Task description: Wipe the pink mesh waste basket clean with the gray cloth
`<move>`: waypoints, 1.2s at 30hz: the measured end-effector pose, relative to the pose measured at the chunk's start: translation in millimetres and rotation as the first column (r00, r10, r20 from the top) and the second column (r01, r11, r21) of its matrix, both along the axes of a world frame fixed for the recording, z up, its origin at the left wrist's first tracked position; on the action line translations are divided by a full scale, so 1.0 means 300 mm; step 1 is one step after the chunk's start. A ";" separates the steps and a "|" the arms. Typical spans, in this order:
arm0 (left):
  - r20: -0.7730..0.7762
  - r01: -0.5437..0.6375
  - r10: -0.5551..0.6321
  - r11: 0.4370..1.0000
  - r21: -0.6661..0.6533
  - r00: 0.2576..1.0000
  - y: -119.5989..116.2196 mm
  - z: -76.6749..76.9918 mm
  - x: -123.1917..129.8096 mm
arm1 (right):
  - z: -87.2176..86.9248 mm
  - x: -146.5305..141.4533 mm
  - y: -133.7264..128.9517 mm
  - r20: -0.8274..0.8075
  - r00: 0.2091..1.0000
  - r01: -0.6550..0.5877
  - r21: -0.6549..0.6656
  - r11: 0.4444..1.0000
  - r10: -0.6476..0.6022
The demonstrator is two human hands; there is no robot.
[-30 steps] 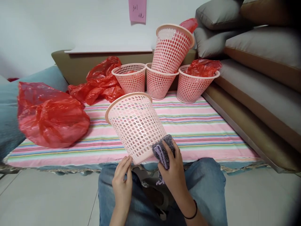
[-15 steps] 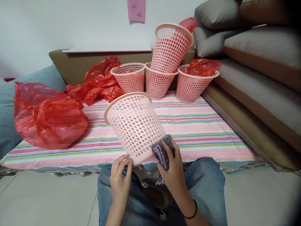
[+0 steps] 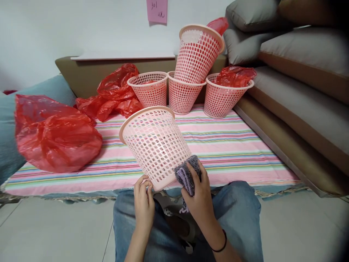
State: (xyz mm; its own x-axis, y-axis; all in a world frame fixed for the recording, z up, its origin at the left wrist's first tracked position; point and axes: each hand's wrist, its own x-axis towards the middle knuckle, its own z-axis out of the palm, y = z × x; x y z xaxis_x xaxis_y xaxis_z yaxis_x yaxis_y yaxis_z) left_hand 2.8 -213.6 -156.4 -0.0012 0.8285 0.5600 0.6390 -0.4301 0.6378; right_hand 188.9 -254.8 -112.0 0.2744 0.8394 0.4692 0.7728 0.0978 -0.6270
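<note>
A pale pink perforated plastic wastebasket (image 3: 156, 145) lies tilted in front of me, its rim to the upper left and its base toward me. My left hand (image 3: 143, 200) has its fingers curled at the base's lower left edge, gripping it there. My right hand (image 3: 197, 189) is closed on a folded grey cloth (image 3: 186, 177) with a purple edge. That cloth presses against the basket's lower right side, near the base. Part of the cloth hangs below my right hand.
Several similar baskets stand behind, among them a left one (image 3: 149, 91), a tilted stacked one (image 3: 197, 54) and a right one (image 3: 226, 98) with red plastic. Red plastic bags (image 3: 58, 134) lie left on the striped cloth (image 3: 231, 145). Cushions (image 3: 300, 91) are piled at right.
My left hand has shifted slightly right along the base, with its fingers more curled. The wastebasket and the cloth in my right hand stay nearly in place; the view tilts slightly.
</note>
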 end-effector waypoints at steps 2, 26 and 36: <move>0.009 -0.005 0.005 1.000 -0.007 1.000 0.000 -0.002 0.004 | 0.000 0.000 0.001 -0.005 1.000 0.001 -0.002 1.000 -0.001; 0.375 0.045 0.042 0.974 -0.221 0.926 -0.037 0.038 0.026 | 0.009 0.015 0.013 -0.023 1.000 -0.008 0.003 1.000 0.008; 0.883 0.279 0.316 0.864 -0.419 0.348 0.003 0.072 0.007 | 0.003 0.030 0.017 -0.074 0.997 -0.002 -0.007 1.000 0.002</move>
State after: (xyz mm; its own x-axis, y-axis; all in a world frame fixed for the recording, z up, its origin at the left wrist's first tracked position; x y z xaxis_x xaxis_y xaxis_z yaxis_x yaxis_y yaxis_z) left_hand 4.8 -212.6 -134.8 -0.2710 0.9349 -0.2292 -0.4687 0.0799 0.8797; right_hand 197.8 -249.6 -111.0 0.3066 0.8431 0.4417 0.7238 0.0948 -0.6834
